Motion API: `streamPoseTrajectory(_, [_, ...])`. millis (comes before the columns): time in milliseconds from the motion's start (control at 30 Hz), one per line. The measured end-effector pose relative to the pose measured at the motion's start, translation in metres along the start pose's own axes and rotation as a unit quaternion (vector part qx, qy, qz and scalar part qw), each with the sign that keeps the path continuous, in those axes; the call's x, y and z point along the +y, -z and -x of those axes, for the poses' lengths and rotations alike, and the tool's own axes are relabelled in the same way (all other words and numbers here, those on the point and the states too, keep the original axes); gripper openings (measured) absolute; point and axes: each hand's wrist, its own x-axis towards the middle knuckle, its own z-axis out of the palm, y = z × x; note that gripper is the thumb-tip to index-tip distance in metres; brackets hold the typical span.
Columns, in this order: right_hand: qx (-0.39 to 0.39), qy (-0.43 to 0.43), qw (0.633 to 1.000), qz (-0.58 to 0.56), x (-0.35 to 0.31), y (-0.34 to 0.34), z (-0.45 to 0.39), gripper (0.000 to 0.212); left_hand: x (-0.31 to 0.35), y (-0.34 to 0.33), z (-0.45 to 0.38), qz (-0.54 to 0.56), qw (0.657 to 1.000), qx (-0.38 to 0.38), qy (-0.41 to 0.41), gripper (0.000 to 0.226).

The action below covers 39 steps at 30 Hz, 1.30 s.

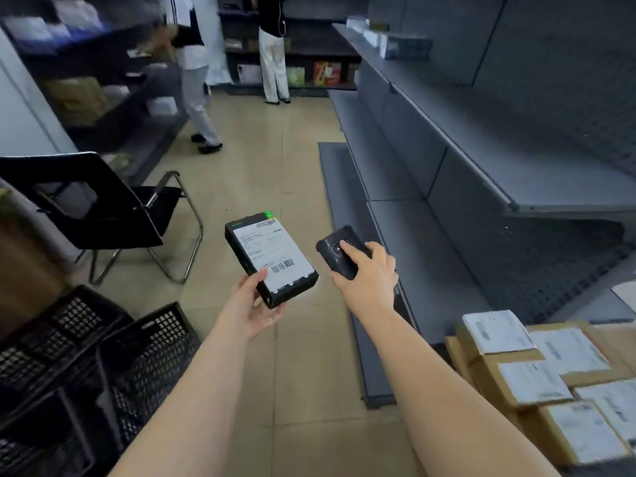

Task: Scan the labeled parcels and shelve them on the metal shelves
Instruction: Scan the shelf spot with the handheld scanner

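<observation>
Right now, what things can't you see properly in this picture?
All in the head view:
- Shipping label on the black parcel: barcode shows, print too small to read.
- Handheld scanner: its lower part is covered by the right hand.
- Cardboard parcels: cut off by the right edge, labels blurred.
- Two people at the far shelves: cut off by the top edge.

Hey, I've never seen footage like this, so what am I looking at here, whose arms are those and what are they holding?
This is one picture from a camera worn on a person's head, looking down at their own bare arms. The left hand holds a black parcel with a white barcode label facing up. The right hand grips a black handheld scanner, a finger on its button. Grey metal shelves run along the right, cardboard parcels are stacked at lower right, and black crates sit at lower left.
</observation>
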Motion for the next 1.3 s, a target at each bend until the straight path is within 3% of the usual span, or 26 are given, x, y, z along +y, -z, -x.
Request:
streamPoseTrajectory(200, [0.020,0.014,1.000,-0.020,-0.026,-0.027,-0.134,0.059,0.063,-0.061,-0.103,-0.031,0.999,-0.032,0.009,0.047])
streamPoseTrajectory(367, [0.042,0.029,0.997,-0.051,-0.037,-0.050,-0.287,0.059,0.136,-0.140,-0.207,-0.041,0.997,-0.062,-0.007,0.035])
streamPoseTrajectory(767, [0.052,0.044,0.997,-0.044,-0.102,-0.100,-0.603,0.058,0.327,-0.284,-0.431,-0.102,0.993,-0.049,0.009,0.023])
streamPoseTrajectory(1033, [0.157,0.003,0.988,0.008,-0.112,-0.095,-0.801,0.059,0.445,-0.437,-0.591,-0.183,0.969,-0.168,0.009,0.025])
streamPoseTrajectory(1300, [0.271,-0.129,0.953,0.040,-0.071,-0.005,-0.936,0.060,0.484,-0.645,-0.670,-0.329,0.887,-0.324,0.019,0.029])
